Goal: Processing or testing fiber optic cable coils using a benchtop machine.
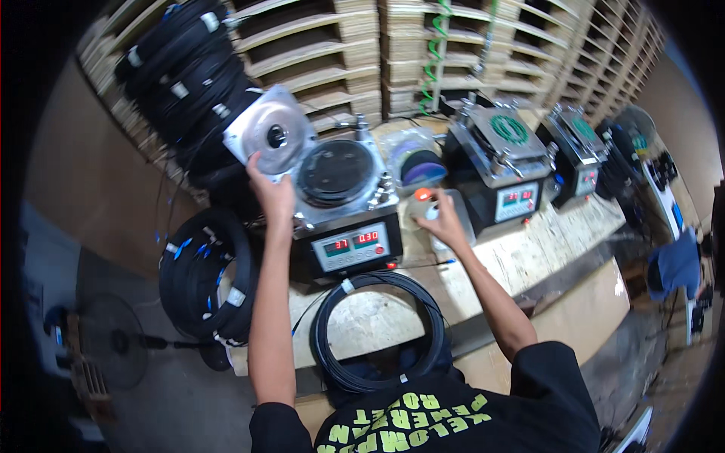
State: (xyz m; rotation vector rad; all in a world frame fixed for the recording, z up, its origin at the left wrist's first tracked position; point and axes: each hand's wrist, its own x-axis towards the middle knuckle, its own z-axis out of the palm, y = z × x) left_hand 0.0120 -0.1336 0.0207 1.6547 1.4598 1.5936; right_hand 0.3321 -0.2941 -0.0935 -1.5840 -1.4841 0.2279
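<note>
My left hand [272,195] grips the lower corner of a square silver plate [298,121] with a round recess and a dark hole in its middle. The plate is tilted up at the left side of a bench machine [347,253] with a red digital display. On top of that machine lies a round black disc [335,172]. To the right of the machine, my right hand [444,220] is closed around a small pale bottle with an orange cap [423,194]. The fingers hide part of the bottle. A coil of black cable [321,332] rests at the bench's front edge, against my body.
Two similar machines, a nearer one [504,177] and a farther one [578,158], stand to the right. Round coloured discs [423,171] lie between machines. Black cable coils are stacked [177,83] at left, with more [204,275] below. Wooden pallets [310,57] rise behind the bench [521,260].
</note>
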